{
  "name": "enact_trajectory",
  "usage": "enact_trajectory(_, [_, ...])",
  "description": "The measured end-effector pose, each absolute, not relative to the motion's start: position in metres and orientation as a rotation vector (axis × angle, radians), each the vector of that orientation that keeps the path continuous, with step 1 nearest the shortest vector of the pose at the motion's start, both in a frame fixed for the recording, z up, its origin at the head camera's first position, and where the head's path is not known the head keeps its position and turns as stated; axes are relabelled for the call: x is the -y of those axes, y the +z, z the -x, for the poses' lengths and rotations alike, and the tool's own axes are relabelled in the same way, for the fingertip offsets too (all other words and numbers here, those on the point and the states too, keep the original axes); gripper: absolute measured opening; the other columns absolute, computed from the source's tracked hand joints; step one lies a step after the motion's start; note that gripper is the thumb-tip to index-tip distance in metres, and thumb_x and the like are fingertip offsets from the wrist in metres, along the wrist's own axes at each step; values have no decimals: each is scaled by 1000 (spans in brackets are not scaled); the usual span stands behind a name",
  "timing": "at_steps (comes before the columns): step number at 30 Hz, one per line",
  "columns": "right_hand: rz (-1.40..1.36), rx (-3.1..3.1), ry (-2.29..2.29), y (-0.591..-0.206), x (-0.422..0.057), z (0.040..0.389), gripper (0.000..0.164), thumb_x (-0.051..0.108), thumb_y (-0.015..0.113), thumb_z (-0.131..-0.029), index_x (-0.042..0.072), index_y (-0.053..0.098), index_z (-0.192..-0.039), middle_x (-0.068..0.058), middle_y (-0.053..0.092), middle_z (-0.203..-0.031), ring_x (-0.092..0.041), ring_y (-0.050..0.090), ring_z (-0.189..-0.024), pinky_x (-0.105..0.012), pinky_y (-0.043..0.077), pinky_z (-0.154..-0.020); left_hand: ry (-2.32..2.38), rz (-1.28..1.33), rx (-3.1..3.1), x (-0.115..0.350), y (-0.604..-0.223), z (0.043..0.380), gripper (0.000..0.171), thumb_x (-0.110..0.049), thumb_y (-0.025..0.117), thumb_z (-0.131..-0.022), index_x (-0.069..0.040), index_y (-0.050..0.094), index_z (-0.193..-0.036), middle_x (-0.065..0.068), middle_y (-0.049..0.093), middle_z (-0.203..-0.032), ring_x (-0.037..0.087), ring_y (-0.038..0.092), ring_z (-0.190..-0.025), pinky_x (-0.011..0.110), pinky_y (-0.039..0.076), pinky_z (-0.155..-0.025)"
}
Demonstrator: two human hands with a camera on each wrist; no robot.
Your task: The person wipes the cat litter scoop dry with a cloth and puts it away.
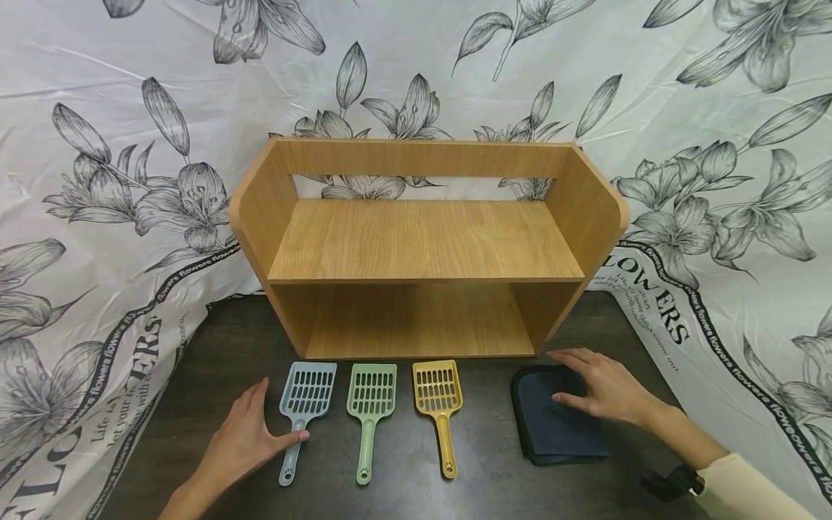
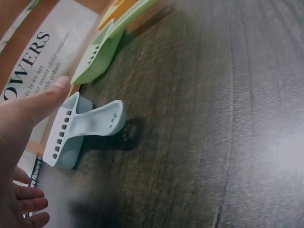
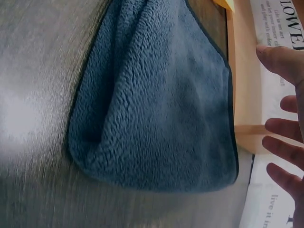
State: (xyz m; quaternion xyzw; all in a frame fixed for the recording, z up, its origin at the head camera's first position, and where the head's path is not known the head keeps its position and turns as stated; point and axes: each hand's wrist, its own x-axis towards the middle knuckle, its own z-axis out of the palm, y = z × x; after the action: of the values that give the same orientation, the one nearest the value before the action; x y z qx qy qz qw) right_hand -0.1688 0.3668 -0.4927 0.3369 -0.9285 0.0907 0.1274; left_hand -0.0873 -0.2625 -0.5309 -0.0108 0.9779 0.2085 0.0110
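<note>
My left hand (image 1: 242, 438) is spread beside the blue litter scoop (image 1: 308, 393), its thumb over the scoop's handle in the head view. In the left wrist view the thumb and the blue scoop (image 2: 71, 130) look apart, and nothing is in the hand. To the right lie a green litter scoop (image 1: 372, 393) and a yellow litter scoop (image 1: 438, 390), handles toward me. My right hand (image 1: 604, 386) hovers with loose fingers over the folded dark blue cloth (image 1: 559, 433). In the right wrist view the cloth (image 3: 166, 109) looks fluffy, and the fingers hold nothing.
Behind the scoops stands a two-tier wooden shelf (image 1: 425, 242) with raised sides and a back rail. A white flower-printed sheet (image 1: 117, 217) hangs behind and beside the dark table (image 1: 403, 498). A black strap with a small device (image 1: 672, 482) sits at my right wrist.
</note>
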Motion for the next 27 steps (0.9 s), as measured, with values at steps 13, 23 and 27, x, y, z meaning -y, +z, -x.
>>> enact_trajectory(13, [-996,2833,374,-510,-345,174,76,55,86,-84,10,67,-142,-12,70,-132,-32,70,-116,-53,59,-86,694,78,-3027,256,-538,77,131,-69,93,-63,20,42,-145,42,51,-136,58,48,-128,72,45,-99])
enact_trajectory(23, [-1000,2898,402,-526,-335,184,79,61,83,-86,9,66,-143,-14,70,-134,-34,68,-120,-53,58,-91,720,68,-3083,250,-542,76,110,-64,95,-64,20,58,-126,33,61,-117,51,57,-113,65,47,-96])
enact_trajectory(27, [-981,2965,451,-528,-333,187,81,60,83,-86,8,64,-145,-17,68,-137,-37,67,-122,-56,57,-93,728,65,-3093,247,-544,76,98,-62,96,-64,15,63,-116,23,64,-104,43,60,-102,60,50,-91])
